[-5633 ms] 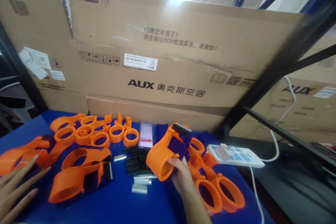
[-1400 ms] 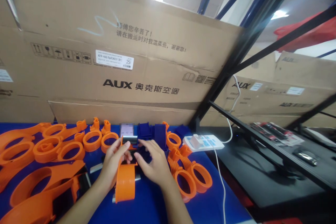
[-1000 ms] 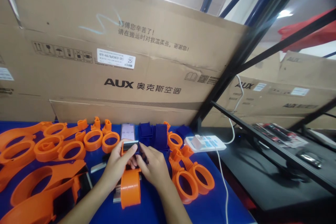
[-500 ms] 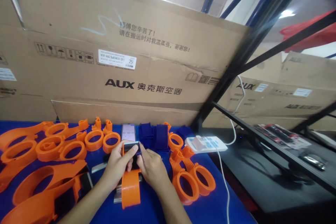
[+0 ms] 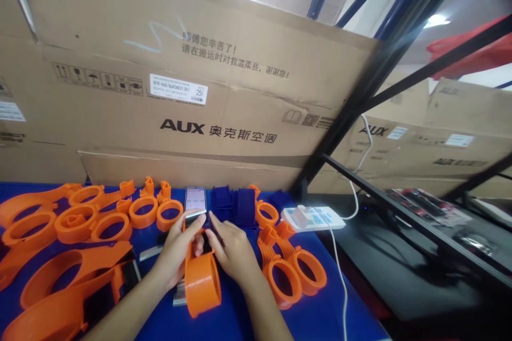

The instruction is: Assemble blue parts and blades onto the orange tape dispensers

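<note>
An orange tape dispenser (image 5: 202, 285) is between my hands in the middle of the blue table, its round hub toward me. My left hand (image 5: 178, 253) is closed around its far end, thumb lying along a dark piece with a silvery edge (image 5: 195, 213). From the other side, my right hand (image 5: 232, 250) pinches the same end with thumb and index finger. My fingers partly hide the dark piece. Beneath the dispenser, flat metal strips (image 5: 179, 295) stick out on the cloth. Just beyond my hands a phone (image 5: 195, 198) shows a timer.
Several orange dispenser parts (image 5: 72, 224) cover the table's left side. More orange dispensers (image 5: 283, 279) lie right of my hands. Dark blue pieces (image 5: 245, 206) sit behind. A white power strip (image 5: 314, 218) with a cable is at the right edge; cardboard boxes (image 5: 224, 170) stand behind.
The dispenser has turned in my hands, so its round hub now shows more of its right-hand opening. The silvery edge has tilted. My right fingers have shifted slightly along the far end.
</note>
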The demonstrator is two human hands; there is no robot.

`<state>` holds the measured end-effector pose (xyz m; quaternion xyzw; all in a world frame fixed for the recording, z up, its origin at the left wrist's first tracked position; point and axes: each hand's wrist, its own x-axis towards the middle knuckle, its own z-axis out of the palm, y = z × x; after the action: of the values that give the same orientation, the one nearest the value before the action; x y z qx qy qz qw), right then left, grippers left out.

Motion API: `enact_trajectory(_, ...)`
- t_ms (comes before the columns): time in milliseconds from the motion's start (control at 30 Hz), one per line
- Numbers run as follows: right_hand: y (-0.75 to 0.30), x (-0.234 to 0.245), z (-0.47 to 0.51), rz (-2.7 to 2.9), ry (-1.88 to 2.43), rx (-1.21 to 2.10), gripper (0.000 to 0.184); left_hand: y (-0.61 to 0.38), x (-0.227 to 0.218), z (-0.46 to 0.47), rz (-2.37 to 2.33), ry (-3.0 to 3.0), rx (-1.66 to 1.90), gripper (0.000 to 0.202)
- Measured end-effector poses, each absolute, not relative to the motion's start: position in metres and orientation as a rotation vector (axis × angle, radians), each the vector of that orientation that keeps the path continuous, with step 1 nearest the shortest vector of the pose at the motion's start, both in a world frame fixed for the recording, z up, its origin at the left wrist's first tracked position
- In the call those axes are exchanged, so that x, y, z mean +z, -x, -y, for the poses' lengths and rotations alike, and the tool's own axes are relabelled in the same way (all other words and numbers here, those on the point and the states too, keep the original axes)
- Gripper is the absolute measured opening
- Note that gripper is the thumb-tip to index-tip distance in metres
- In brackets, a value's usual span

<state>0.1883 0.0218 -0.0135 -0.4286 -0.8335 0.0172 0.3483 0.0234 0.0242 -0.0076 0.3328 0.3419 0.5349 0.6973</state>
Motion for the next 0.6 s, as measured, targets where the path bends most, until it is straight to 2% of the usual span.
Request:
enact_trajectory(400,-0.184,-0.019,-0.019,2.124,1.125,-0.124,0.051,-0.022,-0.001,-0.024,-0.804,-0.698,1.085,0.036)
enact_trajectory(600,-0.178,-0.022,-0.016,2.121,1.171,-0.162,0.041,-0.024,-0.002,-0.023,-0.841,-0.702,1.104,0.037)
